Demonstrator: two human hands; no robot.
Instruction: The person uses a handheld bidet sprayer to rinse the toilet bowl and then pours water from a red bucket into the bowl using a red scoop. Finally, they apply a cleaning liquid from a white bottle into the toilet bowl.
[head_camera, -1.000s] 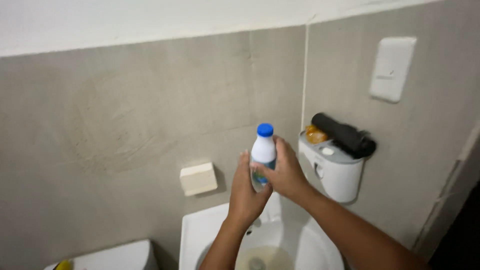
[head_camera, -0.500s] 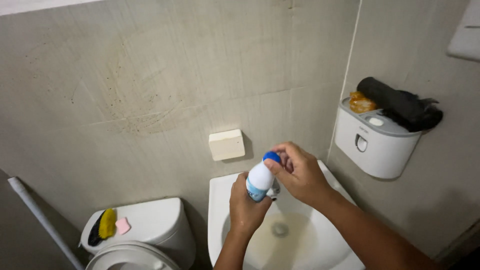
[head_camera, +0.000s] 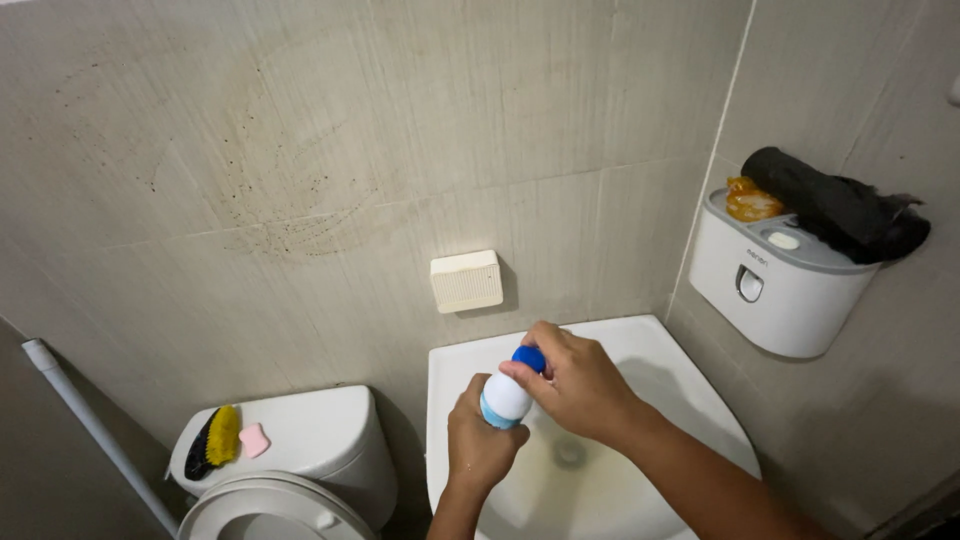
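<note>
A small white plastic bottle (head_camera: 504, 398) with a blue cap (head_camera: 530, 358) and a blue band is tilted over the white corner sink (head_camera: 690, 390). My left hand (head_camera: 480, 448) grips the bottle's body from below. My right hand (head_camera: 580, 385) is closed around the blue cap at the top. Both forearms come up from the bottom of the view, over the basin.
A white toilet (head_camera: 300, 450) stands left of the sink, with a black-and-yellow brush (head_camera: 215, 440) and a pink soap piece (head_camera: 253, 440) on its tank. A white wall dispenser (head_camera: 775, 280) at right carries a black bundle (head_camera: 835, 205). A cream vent box (head_camera: 466, 281) and a white pipe (head_camera: 95, 430) are on the wall.
The bottle and both hands have come down from chest height to just over the sink, and the bottle has tipped from upright to tilted. My view has dropped, showing the toilet.
</note>
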